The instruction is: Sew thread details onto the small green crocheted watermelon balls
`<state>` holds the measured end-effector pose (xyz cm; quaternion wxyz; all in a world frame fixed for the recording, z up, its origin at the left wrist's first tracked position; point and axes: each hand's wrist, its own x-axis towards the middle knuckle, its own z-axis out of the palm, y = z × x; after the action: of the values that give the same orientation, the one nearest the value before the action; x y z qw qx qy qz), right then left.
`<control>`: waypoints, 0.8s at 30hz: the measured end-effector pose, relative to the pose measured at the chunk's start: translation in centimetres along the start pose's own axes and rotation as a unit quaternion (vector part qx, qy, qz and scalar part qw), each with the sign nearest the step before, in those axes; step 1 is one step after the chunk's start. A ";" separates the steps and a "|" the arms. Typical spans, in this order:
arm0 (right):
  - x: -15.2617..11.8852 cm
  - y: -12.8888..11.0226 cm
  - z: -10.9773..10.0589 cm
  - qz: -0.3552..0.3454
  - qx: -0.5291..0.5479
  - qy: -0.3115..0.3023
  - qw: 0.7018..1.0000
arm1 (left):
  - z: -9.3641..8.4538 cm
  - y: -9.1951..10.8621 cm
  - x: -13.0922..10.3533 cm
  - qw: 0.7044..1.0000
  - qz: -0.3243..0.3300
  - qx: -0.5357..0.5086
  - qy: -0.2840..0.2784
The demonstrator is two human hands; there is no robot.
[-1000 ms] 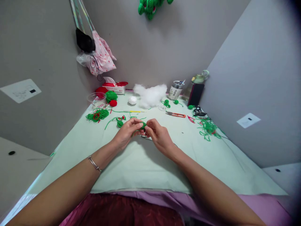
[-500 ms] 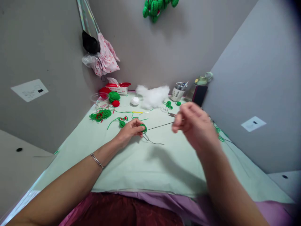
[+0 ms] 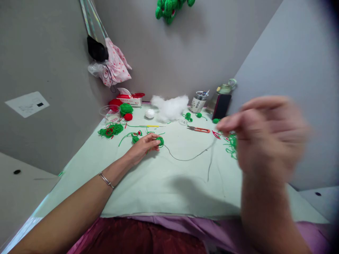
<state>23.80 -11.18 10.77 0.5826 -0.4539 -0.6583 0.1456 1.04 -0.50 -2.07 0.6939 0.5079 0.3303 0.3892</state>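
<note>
My left hand (image 3: 148,144) is closed on a small round green crocheted piece (image 3: 160,141), held just above the table. A dark thread (image 3: 182,160) runs out of that piece, sags, and rises toward my right hand (image 3: 265,137). The right hand is raised on the right side, smeared by motion, with thumb and forefinger pinched together on the thread. Loose thread ends dangle below these fingers. Whether a needle is in the pinch cannot be seen. Orange-handled thread snips (image 3: 198,129) lie on the table between the hands, farther back.
White stuffing (image 3: 171,107) and a white ball (image 3: 149,113) sit at the back. A yellow crochet hook (image 3: 153,126) lies before them. Green yarn (image 3: 111,129) is at the left, more green strands (image 3: 232,145) at the right. A pen tin (image 3: 198,101) and phone (image 3: 221,107) stand behind.
My right hand has moved right and closer to the camera, uncovering the snips. The thread, taut before, now hangs slack in a curve. My left hand keeps its hold.
</note>
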 end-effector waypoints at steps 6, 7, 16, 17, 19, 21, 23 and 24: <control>-1.2 5.2 5.7 -0.015 -0.049 -0.091 0.995 | 0.6 0.8 -0.4 0.999 0.002 -0.033 -0.023; -1.6 5.9 6.0 -0.020 -0.077 -0.112 0.991 | 0.6 0.8 -0.5 0.999 0.005 -0.032 -0.023; -2.9 7.3 7.1 -0.073 -0.224 -0.175 0.956 | 0.5 0.7 -0.5 1.000 0.010 -0.018 -0.004; -2.9 7.4 7.1 -0.074 -0.226 -0.176 0.955 | 0.5 0.7 -0.4 1.000 0.009 -0.017 -0.004; -2.9 7.5 7.1 -0.074 -0.228 -0.177 0.955 | 0.4 0.6 -0.4 1.000 0.009 -0.014 -0.003; -2.9 7.6 7.2 -0.074 -0.230 -0.177 0.954 | 0.4 0.6 -0.4 1.000 0.006 -0.007 -0.001; -3.0 7.6 7.2 -0.074 -0.233 -0.177 0.953 | 0.4 0.7 -0.5 1.000 0.000 -0.001 0.000; -3.0 7.6 7.2 -0.074 -0.234 -0.177 0.953 | 0.4 0.7 -0.5 1.000 -0.002 0.001 -0.001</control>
<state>20.35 -6.91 1.41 0.3434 -0.4948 -0.7980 0.0222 0.96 -1.00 -1.26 0.6943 0.5083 0.3314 0.3869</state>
